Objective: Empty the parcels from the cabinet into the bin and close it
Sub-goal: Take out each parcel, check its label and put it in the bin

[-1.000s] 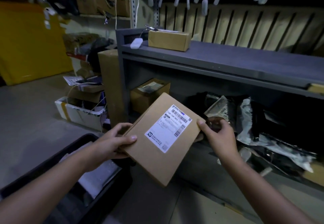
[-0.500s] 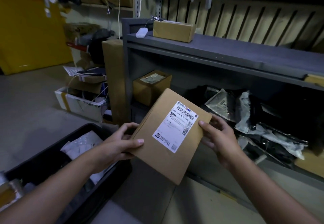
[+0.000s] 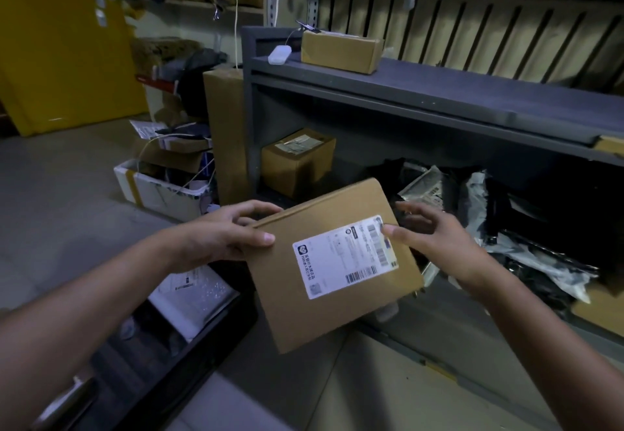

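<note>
Parcel: the flat brown parcel (image 3: 337, 315) hangs in the air between my two hands, in front of the open cabinet (image 3: 439, 89) and just right of the bin (image 3: 189, 363). It touches neither of them.
Left grip: my left grip (image 3: 219, 238) is closed on the upper left edge, with the thumb on the top face and the fingers over the far edge. It is on the bin side, so I think it carries the parcel.
Right grip: my right grip (image 3: 435, 248) pinches the right edge. The thumb lies on the label (image 3: 344, 255) and the fingers go behind. The hold looks light, more to steady than to carry.
Tilt: the label side faces up to me and the near corner hangs lower. I judge this is so that I can read the label before the drop.
Bin: it is black and open, low at my left, and a white bag (image 3: 189, 295) lies in it. It stands near the cabinet to make the way short.
Cabinet: a box (image 3: 297, 160) sits at the left of the shelf, and a heap of bags (image 3: 506, 228) at the right. Much is not yet emptied, and closing comes last.
Next: I think the right grip must let go first, then the left swings the parcel over the bin.
Risk: with one hand on one edge, the parcel can tip and hit the bin rim.
</note>
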`<state>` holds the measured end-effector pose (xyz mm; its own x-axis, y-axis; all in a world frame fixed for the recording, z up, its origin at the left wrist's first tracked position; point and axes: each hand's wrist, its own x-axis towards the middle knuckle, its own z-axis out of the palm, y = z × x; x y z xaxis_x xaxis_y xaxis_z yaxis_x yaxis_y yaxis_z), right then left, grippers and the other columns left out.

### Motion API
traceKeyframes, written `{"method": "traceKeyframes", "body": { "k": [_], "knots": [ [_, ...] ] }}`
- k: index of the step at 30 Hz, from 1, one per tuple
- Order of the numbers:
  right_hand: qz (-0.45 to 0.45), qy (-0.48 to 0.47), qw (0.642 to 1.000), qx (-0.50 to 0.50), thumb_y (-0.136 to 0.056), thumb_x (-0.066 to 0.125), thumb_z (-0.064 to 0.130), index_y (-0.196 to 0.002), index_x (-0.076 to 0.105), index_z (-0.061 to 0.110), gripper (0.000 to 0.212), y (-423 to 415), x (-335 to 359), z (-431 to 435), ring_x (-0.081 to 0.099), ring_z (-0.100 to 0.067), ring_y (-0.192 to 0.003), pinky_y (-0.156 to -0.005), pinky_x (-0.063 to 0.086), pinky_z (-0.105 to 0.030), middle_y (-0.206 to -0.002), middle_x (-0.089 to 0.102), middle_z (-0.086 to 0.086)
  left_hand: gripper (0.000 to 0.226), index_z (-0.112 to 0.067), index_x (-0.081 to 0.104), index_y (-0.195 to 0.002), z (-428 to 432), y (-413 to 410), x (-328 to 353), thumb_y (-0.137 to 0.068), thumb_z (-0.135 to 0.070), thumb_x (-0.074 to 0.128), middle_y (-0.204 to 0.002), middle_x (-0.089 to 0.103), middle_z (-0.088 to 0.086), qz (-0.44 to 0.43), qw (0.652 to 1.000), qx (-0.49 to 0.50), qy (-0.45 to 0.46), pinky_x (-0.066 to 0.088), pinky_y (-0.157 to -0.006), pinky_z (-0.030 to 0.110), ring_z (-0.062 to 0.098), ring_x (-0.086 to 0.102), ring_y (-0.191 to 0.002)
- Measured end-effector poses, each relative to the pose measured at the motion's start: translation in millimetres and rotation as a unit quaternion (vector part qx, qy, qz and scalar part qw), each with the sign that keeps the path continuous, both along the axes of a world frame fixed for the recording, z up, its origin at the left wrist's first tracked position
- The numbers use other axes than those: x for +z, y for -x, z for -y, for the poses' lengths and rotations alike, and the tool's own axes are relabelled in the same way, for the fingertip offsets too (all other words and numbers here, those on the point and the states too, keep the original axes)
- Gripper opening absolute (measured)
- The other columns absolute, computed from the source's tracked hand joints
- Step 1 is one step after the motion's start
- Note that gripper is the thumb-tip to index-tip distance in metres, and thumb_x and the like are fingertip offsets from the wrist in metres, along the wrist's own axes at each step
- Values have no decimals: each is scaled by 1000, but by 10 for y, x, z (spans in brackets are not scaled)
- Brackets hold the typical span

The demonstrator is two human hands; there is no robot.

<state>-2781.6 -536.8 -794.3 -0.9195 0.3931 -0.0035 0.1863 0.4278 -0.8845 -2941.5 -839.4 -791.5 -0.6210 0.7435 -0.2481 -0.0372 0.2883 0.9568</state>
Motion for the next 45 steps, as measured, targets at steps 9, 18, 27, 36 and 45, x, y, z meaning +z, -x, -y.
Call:
{"method": "traceKeyframes", "body": {
  "k": [9,18,27,36,45],
  "knots": [
    [-50,233,971,32,-67,80,26,-128,60,17,65,-36,-23,-8,73,-26,-99,-76,60,-35,-110,75,-8,54,-33,59,-131,-173,-14,104,-79,-21,71,-126,62,3,-16,999,15,-27,54,-90,36,22,64,-114],
    [-91,252,963,16,-75,75,16,-124,63,17,51,-188,3,99,74,-19,-92,-66,58,-24,-106,76,-4,57,-33,58,-131,-183,-112,-232,-85,-66,52,-116,71,5,88,980,134,-119,51,-89,46,26,67,-107],
    [-139,294,943,-70,-85,74,19,-131,60,15,49,-391,-61,281,72,-20,-102,-71,57,-29,-114,73,-8,58,-32,65,-126,-281,-203,-492,-95,-70,32,-123,69,8,191,960,166,-122,47,-99,54,34,61,-118],
    [-194,365,894,-176,-83,76,19,-135,56,15,55,-657,-118,596,73,-21,-100,-68,60,-30,-113,74,-7,48,-26,61,-130,-426,-560,-355,-100,-56,38,-110,72,10,244,934,220,-142,56,-77,47,35,68,-102],
    [-210,386,877,-194,-73,78,26,-139,49,23,72,-660,-159,688,72,-24,-102,-82,59,-40,-108,76,-6,85,-31,49,-138,-412,-593,-310,-66,-75,62,-125,69,2,190,961,112,-168,48,-97,47,27,65,-114]
  ]
}}
